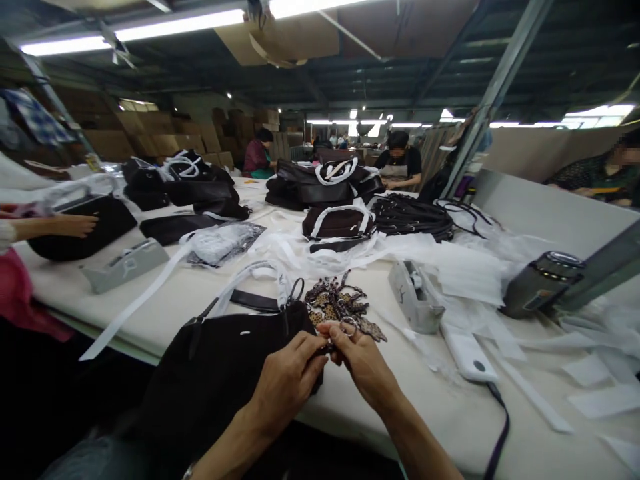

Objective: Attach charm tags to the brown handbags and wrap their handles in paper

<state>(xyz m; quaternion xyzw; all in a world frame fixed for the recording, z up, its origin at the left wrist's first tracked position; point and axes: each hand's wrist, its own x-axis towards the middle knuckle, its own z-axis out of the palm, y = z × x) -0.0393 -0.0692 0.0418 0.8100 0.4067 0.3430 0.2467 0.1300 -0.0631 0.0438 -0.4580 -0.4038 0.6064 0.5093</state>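
My left hand [290,373] and my right hand [363,360] meet fingertip to fingertip above the table, both pinched closed. A thin metal ring [350,321] shows at the fingers of my right hand. Between the fingertips of my left hand is a small dark bit, mostly hidden. Just behind the hands lies a heap of leopard-print charms [333,300] with dark cords. A black handbag [235,353] rests at the table edge beside and under my left forearm, its handle [250,270] wrapped in white paper.
Grey tape dispensers [417,297] [125,263], a white device [470,353] with a cord and a dark canister [543,283] stand around. Behind are wrapped bags [340,223], black straps [413,217] and a plastic packet [225,243]. At left, a co-worker's hand [75,225] touches a bag.
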